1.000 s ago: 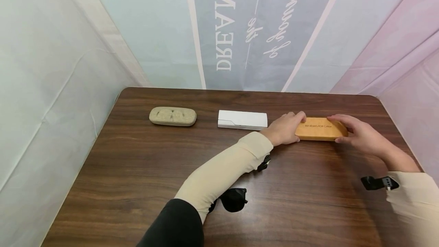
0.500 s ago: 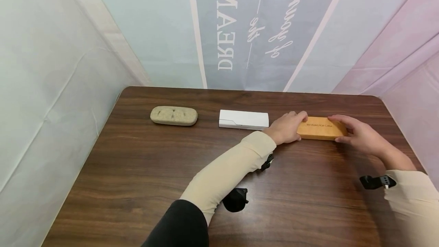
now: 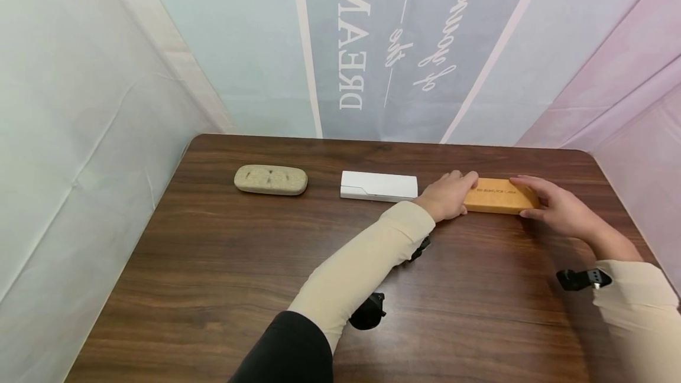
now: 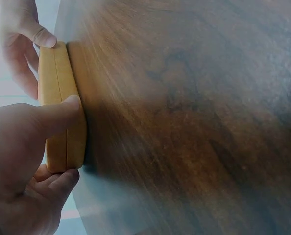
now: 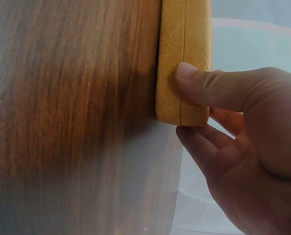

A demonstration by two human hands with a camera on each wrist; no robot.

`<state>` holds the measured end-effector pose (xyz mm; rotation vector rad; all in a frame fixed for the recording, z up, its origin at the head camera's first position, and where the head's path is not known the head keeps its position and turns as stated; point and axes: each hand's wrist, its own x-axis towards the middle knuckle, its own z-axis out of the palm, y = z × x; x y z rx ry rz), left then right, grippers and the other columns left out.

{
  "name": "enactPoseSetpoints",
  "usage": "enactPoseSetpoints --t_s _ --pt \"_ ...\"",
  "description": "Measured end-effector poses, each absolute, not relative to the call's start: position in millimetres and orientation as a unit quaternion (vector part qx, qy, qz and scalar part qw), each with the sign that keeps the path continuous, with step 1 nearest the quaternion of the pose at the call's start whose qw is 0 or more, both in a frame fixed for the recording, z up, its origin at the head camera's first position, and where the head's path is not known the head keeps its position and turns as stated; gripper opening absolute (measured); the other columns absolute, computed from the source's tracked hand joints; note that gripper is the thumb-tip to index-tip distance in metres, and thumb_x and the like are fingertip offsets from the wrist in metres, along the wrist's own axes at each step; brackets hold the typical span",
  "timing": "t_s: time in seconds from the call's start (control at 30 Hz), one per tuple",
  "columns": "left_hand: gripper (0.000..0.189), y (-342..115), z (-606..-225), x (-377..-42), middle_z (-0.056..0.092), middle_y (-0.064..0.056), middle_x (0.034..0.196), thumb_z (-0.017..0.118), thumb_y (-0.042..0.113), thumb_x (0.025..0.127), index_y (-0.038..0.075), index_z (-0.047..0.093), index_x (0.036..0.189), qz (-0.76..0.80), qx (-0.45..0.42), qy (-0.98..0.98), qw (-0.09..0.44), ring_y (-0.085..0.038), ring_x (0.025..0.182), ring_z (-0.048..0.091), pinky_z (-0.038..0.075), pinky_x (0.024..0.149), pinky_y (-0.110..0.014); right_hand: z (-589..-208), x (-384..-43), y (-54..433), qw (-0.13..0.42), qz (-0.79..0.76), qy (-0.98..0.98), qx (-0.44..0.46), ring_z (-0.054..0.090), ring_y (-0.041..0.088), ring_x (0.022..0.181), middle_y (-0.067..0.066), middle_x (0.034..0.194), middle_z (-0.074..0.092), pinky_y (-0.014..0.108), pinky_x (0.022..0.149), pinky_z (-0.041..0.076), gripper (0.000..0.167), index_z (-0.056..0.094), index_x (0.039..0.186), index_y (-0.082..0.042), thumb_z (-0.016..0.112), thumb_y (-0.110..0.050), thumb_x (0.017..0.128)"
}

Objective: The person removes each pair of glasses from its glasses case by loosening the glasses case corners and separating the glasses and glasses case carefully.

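A yellow-orange glasses case [image 3: 499, 197] lies closed at the right of the table, with faint lettering on its lid. Its left end is gripped by my left hand [image 3: 447, 195], the thumb [image 4: 62, 115] pressing the front side across the seam. At the other end my right hand [image 3: 561, 208] holds the case, its thumb [image 5: 204, 85] on the seam side and fingers curled around the end. The seam between lid and base shows as a thin line in both wrist views.
A white glasses case [image 3: 378, 185] lies just left of my left hand. Farther left is a beige, rounded glasses case [image 3: 270, 179]. Black sunglasses [image 3: 368, 313] lie partly hidden under my left forearm. Cloth hangings [image 3: 372, 75] rise behind the brown wooden table [image 3: 213, 276].
Both hands have shifted the yellow-orange glasses case slightly toward the table's far edge. My left forearm has moved a little right and covers more of the sunglasses.
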<state>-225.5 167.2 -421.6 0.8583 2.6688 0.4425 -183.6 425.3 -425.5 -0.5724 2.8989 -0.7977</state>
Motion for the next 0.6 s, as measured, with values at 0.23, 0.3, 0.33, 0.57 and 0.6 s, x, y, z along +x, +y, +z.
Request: enactPoseSetpoints --t_s 0.23,0.3,0.33,0.57,0.6 --pt "0.050 167.7 -421.5 -224.3 0.047 0.011 0.136 0.070 0.030 0.096 0.034 0.042 0.136 0.159 0.292 0.930 0.156 -0.005 0.117 0.048 0.047 0.090 -0.023 -425.5 -183.2 426.2 0.045 -0.272 0.943 -0.187 0.029 0.030 0.145 0.035 0.150 0.037 -0.004 0.092 0.016 0.075 0.044 0.149 0.002 0.075 0.012 0.082" --pt "0.050 168.3 -421.5 -224.2 0.046 0.011 0.137 0.070 0.030 0.096 0.035 0.042 0.136 0.158 0.291 0.930 0.157 -0.005 0.118 0.048 0.047 0.090 -0.023 -425.5 -183.3 426.2 0.045 -0.273 0.942 -0.188 0.028 0.028 0.145 0.035 0.150 0.037 -0.004 0.093 0.016 0.075 0.044 0.149 0.002 0.075 0.013 0.082" --pt "0.050 168.6 -421.6 -224.4 0.046 0.011 0.138 0.070 0.031 0.096 0.035 0.042 0.137 0.157 0.291 0.931 0.157 -0.005 0.119 0.048 0.047 0.090 -0.023 -425.6 -183.4 426.2 0.045 -0.273 0.942 -0.189 0.028 0.025 0.145 0.035 0.150 0.037 -0.004 0.093 0.016 0.075 0.044 0.149 0.002 0.075 0.013 0.082" --pt "0.050 169.0 -422.9 -225.3 0.045 0.011 0.137 0.070 0.032 0.096 0.035 0.041 0.137 0.146 0.295 0.931 0.156 -0.005 0.119 0.047 0.048 0.088 -0.023 -425.8 -183.4 425.9 0.042 -0.273 0.942 -0.193 0.025 0.006 0.143 0.034 0.149 0.038 -0.003 0.093 0.016 0.075 0.044 0.148 0.002 0.075 0.014 0.081" --pt "0.050 168.9 -423.1 -225.4 0.045 0.011 0.137 0.070 0.032 0.096 0.035 0.041 0.137 0.144 0.296 0.931 0.155 -0.005 0.118 0.047 0.048 0.087 -0.023 -425.9 -183.4 425.8 0.043 -0.272 0.942 -0.193 0.026 0.008 0.143 0.034 0.149 0.038 -0.003 0.093 0.016 0.075 0.044 0.148 0.002 0.075 0.014 0.081"
